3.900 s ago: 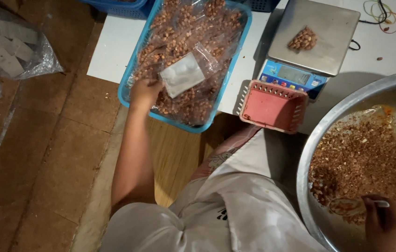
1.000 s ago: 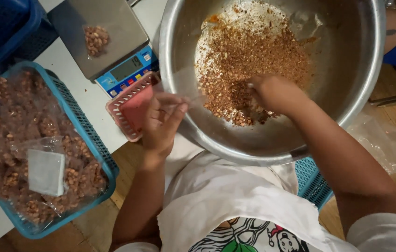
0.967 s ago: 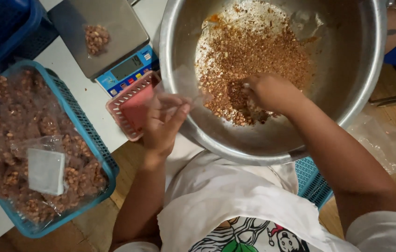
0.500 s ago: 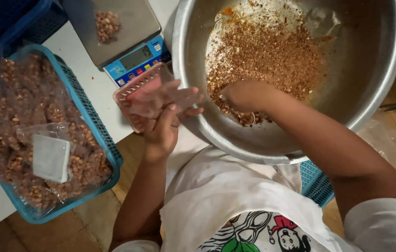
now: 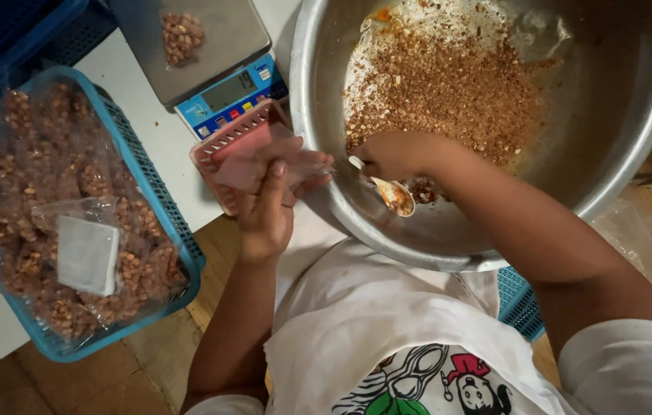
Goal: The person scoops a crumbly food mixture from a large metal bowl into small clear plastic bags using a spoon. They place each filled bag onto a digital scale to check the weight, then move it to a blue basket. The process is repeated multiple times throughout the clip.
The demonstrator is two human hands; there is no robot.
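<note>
My left hand (image 5: 268,207) pinches a clear plastic bag (image 5: 280,163) just over the big steel bowl's (image 5: 625,146) near-left rim. My right hand (image 5: 395,154), closed on a spoon (image 5: 387,188), lifts nut mix (image 5: 449,84) inside the bowl.

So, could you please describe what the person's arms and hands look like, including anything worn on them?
Both hands, left hand and right hand, are bare: no gloves, rings or watch visible. The forearms are bare too. Short white sleeves cover the upper arms, part of a white shirt with a colourful cartoon print on the chest.
</note>
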